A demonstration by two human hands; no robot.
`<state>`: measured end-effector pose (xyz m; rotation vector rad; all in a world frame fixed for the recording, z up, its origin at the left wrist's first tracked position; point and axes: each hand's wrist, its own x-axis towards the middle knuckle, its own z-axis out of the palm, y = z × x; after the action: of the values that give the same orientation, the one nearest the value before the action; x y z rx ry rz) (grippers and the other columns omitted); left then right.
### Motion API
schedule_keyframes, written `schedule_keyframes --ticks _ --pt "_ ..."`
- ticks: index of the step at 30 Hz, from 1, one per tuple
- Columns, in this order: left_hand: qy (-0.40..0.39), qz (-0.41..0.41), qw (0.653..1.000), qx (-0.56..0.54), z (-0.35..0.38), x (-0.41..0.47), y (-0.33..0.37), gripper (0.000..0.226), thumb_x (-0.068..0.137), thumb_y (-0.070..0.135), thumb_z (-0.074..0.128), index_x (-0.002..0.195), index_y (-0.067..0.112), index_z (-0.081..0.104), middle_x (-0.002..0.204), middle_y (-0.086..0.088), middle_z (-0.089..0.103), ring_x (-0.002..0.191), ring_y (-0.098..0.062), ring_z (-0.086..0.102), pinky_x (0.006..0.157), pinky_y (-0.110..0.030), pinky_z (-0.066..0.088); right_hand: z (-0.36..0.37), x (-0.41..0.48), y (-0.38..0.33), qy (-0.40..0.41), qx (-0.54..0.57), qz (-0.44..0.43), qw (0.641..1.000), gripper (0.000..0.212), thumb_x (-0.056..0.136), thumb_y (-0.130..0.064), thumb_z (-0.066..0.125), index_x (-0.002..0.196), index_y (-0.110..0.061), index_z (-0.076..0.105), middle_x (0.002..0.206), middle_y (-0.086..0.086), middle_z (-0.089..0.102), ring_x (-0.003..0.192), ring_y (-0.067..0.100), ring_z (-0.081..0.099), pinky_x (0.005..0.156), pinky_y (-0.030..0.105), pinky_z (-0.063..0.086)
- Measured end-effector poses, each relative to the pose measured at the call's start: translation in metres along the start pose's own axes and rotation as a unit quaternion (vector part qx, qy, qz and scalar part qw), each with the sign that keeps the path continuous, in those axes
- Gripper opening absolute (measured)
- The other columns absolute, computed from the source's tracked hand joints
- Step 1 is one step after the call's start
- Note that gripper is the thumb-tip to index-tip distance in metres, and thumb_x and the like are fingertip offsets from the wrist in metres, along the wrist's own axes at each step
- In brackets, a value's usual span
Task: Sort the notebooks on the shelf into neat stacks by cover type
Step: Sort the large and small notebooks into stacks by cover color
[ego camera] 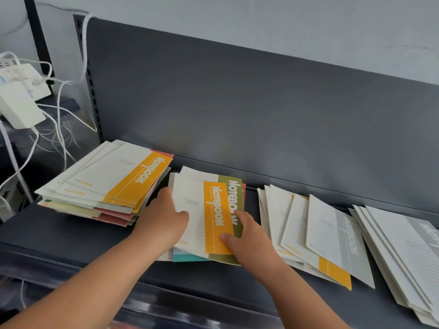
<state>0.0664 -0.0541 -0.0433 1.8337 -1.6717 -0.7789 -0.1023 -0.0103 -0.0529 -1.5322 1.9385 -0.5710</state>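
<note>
A yellow-banded notebook (209, 217) lies on top of the middle pile, over a green-banded notebook (234, 186) and a teal cover (187, 257). My left hand (164, 217) grips the yellow notebook's left edge, thumb on its white cover. My right hand (249, 236) holds the pile's right side, thumb pressed on the yellow band. At the left sits an untidy stack (107, 184) with yellow-banded notebooks on top and red and cream ones beneath. To the right lies a fanned pile (308, 233) of white, yellow-banded and grey-banded notebooks. Grey-banded notebooks (403, 252) lie at the far right.
All piles rest on a dark grey metal shelf (71, 233) with an upright back panel (237, 103). White power adapters (19, 103) and tangled white cables (59, 129) sit on a lower surface at the far left, beyond the shelf's upright.
</note>
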Motion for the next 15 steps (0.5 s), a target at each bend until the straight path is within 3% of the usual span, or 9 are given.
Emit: schedule_keyframes --ticks 3,7,15 --pt "-0.034 -0.025 0.999 0.035 0.006 -0.002 -0.008 0.041 0.092 0.020 0.053 0.130 0.021 0.037 0.126 0.002 0.059 0.094 -0.016 0.060 0.063 -0.027 0.055 0.000 0.000 0.001 0.002 0.008 -0.006 1.000 0.068 0.094 -0.036 0.060 0.150 -0.031 0.022 0.146 -0.010 0.042 0.127 0.014 0.050 0.097 0.032 0.050" --pt "-0.019 -0.022 0.999 0.017 0.003 -0.002 -0.008 0.041 0.093 0.019 0.052 0.132 0.020 0.038 0.126 0.002 0.060 0.094 -0.016 0.061 0.062 -0.027 0.055 -0.002 -0.002 0.003 0.003 0.009 -0.006 1.000 0.067 0.094 -0.035 0.060 0.150 -0.029 0.023 0.146 -0.010 0.042 0.127 0.014 0.050 0.097 0.030 0.049" --pt "0.004 -0.029 0.979 -0.202 -0.007 -0.008 0.010 0.052 0.093 0.008 0.057 0.139 0.019 0.036 0.135 -0.003 0.053 0.103 -0.019 0.056 0.058 -0.025 0.047 -0.002 0.000 0.003 -0.001 0.011 -0.003 1.000 0.067 0.095 -0.035 0.059 0.151 -0.030 0.022 0.147 -0.010 0.040 0.127 0.014 0.050 0.092 0.026 0.051"
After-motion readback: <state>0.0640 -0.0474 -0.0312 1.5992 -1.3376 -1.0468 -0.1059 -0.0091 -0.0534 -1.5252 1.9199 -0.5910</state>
